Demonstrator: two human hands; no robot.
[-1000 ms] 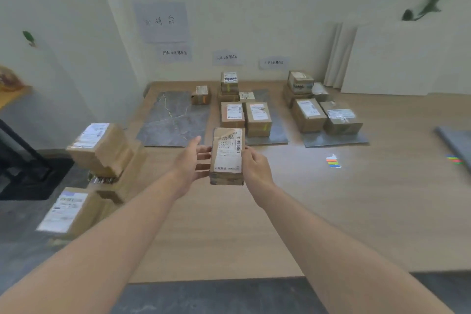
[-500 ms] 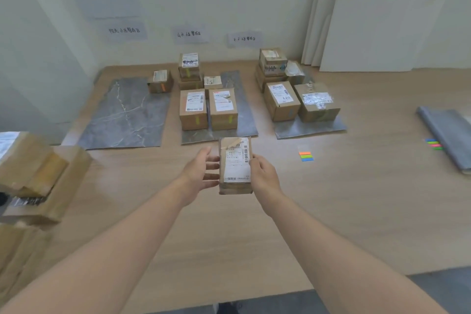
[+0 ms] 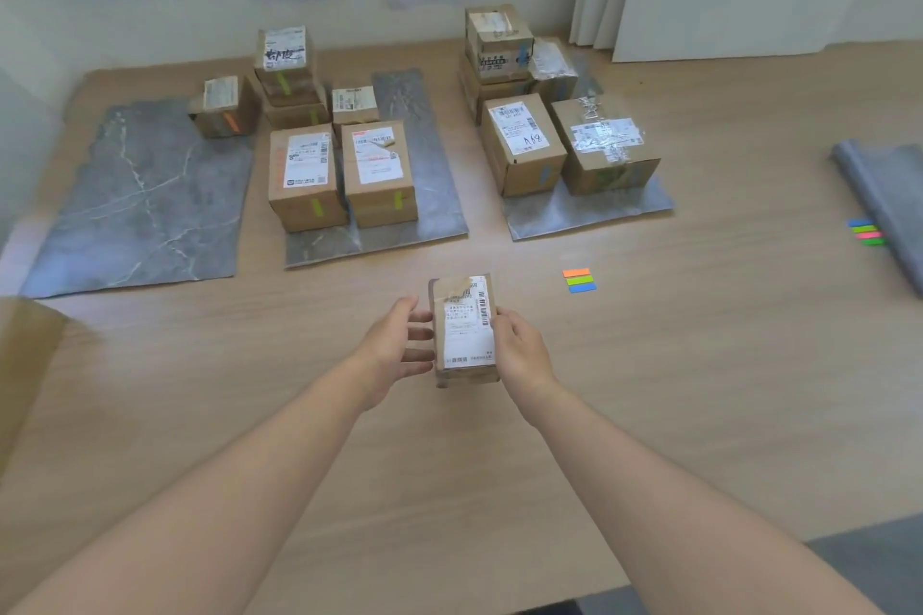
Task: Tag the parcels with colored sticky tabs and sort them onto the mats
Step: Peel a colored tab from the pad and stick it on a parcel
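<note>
The parcel (image 3: 464, 330), label up and long axis pointing away from the person, is held over the table (image 3: 699, 365) before the middle mat (image 3: 434, 200), right hand (image 3: 522, 350) gripping its right side, left hand (image 3: 394, 345) touching its left side with straight fingers.

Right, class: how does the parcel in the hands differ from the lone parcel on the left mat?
The held parcel is gripped by the right hand above the table; the lone parcel rests on the left mat. The lone parcel has an orange tab on its side; the held parcel shows none. Both are brown cardboard with white labels.
</note>
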